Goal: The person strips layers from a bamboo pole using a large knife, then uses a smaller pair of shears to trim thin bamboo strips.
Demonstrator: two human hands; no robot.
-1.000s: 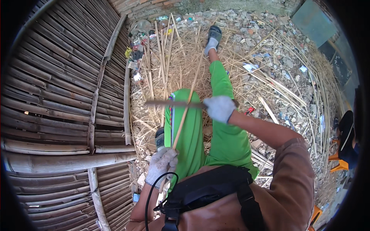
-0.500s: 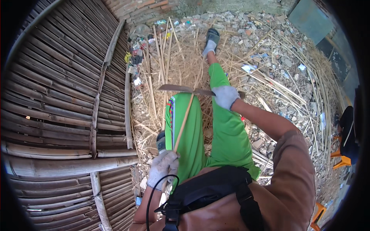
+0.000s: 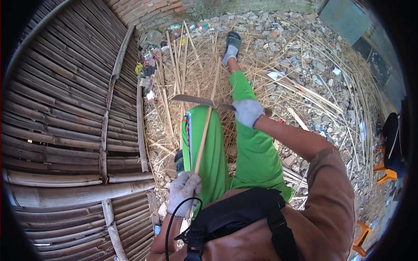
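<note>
My right hand [image 3: 248, 113], in a pale work glove, is closed round the handle of a long, dark-bladed machete [image 3: 188, 99]. The blade points left, above my bent left knee. A thin bamboo strip [image 3: 204, 139] runs up from my left hand [image 3: 184, 189], also gloved, and meets the blade just past the knee. Where they meet, a small curl of shaving shows. My left fingers are wrapped round the strip's near end, beside my left thigh. Beyond the blade the strip slants away over the straw-like shavings [image 3: 200, 78].
A bamboo slat wall [image 3: 61, 100] stands close on my left. Loose bamboo strips [image 3: 313, 98] lie over rubble on the right. A brick wall [image 3: 152, 11] closes the far side. Orange stool legs [image 3: 386, 174] show at the right edge, and my right foot [image 3: 232, 45] stretches far forward.
The whole view has shifted slightly. More of the strip now extends beyond the blade, and a shaving curl stands at the blade. Both hands keep their grip.
</note>
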